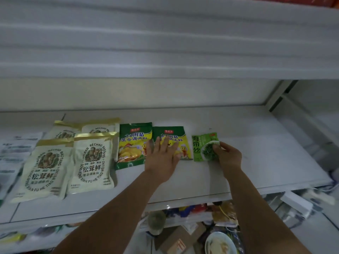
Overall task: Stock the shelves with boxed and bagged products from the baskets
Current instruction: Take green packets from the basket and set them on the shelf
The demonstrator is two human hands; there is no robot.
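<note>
Forearms point(119, 208) are extended from six o'clock over the white shelf point(256, 143); four cream pouches point(91, 162) are laid at nine o'clock, two yellow-green seasoning bags point(134, 145) at centre; the left hand point(161, 158) is pressed flat, fingers straight, on the right-hand bag; the small green packet point(201, 149), on the shelf toward three o'clock, is pinched by the right hand point(229, 156); placement is judged under way; release and squaring into the row are called for next.
</note>
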